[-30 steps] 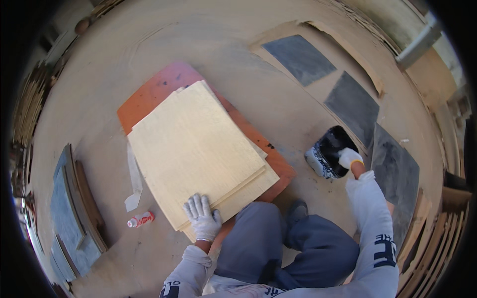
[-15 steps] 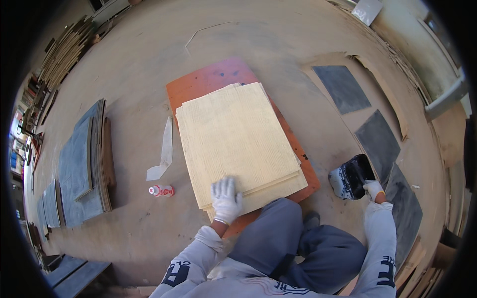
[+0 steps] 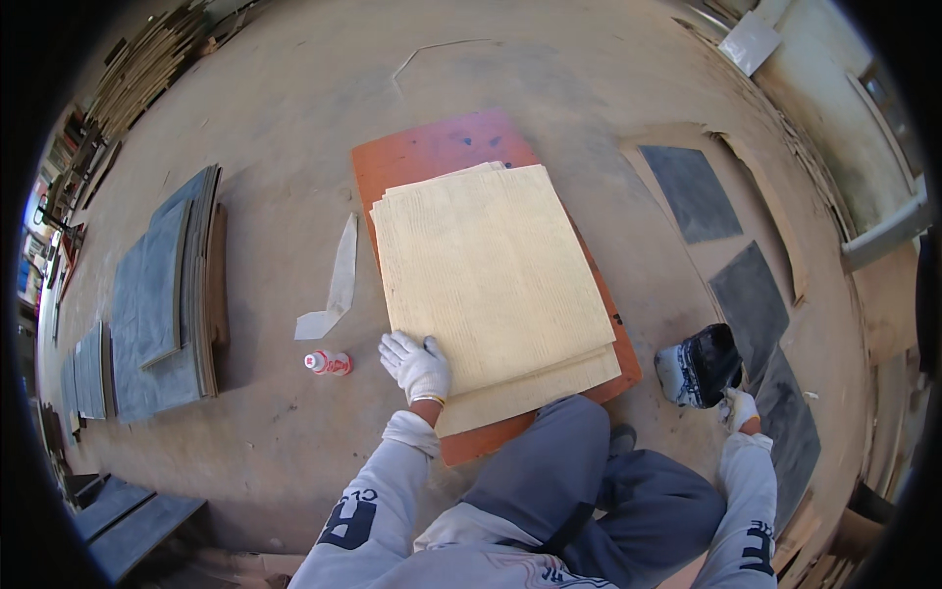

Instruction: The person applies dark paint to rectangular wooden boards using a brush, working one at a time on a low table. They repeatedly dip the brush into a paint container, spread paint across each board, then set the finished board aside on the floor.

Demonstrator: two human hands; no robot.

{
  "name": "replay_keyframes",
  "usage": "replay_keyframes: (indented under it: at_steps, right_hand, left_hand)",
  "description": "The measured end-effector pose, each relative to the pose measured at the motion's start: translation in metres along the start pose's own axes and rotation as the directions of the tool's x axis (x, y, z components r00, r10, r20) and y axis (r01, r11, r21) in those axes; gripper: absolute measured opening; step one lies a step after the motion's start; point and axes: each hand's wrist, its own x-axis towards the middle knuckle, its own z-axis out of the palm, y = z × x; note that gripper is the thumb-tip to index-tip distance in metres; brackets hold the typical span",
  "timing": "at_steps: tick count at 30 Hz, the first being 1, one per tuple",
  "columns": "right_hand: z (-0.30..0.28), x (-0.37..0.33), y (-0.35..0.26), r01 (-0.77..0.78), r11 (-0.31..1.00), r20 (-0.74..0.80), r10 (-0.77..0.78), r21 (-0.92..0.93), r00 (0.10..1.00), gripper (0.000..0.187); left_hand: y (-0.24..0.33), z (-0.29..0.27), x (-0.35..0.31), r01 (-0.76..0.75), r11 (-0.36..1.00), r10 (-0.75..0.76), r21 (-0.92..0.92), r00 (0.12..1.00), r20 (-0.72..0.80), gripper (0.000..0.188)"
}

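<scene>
Pale, wood-grained rectangular sheets (image 3: 496, 280) lie stacked on an orange-red board (image 3: 432, 149), your white-gloved left hand (image 3: 416, 368) at their near-left edge, fingers extended. Your white-gloved right hand (image 3: 739, 408) is beside the black-smeared bucket (image 3: 687, 371), fingers curled; I cannot tell what they grasp.

Sheets (image 3: 491, 280) cream, faintly grained; board (image 3: 442, 142) orange-red, dark-spotted; bucket (image 3: 675, 377) white, black-smeared; gloves (image 3: 423, 372) white.

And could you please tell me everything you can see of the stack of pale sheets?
The stack is of thin, cream, rectangular sheets with faint wood-like grain. It lies flat on an orange-red board before the person, its edges uneven, lower sheets jutting out at the near end. The gloved left hand rests on its near left edge.
</scene>
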Motion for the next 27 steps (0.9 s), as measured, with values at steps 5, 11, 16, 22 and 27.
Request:
replay_keyframes:
  at_steps: [5, 11, 16, 22, 27]
  right_hand:
    - [0.032, -0.03, -0.035, 0.072, 0.97, -0.056, -0.061, 0.232, 0.997, 0.019]
    - [0.125, -0.083, -0.123, 0.303, 0.899, 0.179, -0.37, 0.316, 0.912, 0.032]
    - [0.313, -0.159, -0.137, 0.483, 0.875, 0.366, -0.459, 0.03, 0.809, 0.046]
    - [0.464, -0.155, -0.051, 0.728, -0.028, 0.609, -0.571, -0.685, 0.551, 0.056]
    - [0.469, -0.165, -0.016, 0.627, -0.086, 0.579, -0.498, -0.774, 0.646, 0.062]
  left_hand:
    - [0.004, -0.014, -0.011, -0.014, 1.0, 0.014, 0.007, 0.997, 0.074, 0.083]
    - [0.002, -0.024, -0.008, 0.041, 0.999, -0.044, 0.024, 0.989, 0.144, 0.082]
    - [-0.003, -0.036, -0.002, 0.087, 0.996, -0.081, -0.03, 0.985, 0.154, 0.082]
    - [0.008, -0.034, 0.005, 0.065, 0.996, -0.056, -0.063, 0.988, 0.147, 0.085]
    - [0.0, -0.027, 0.004, 0.051, 0.999, -0.049, -0.013, 0.992, 0.115, 0.085]
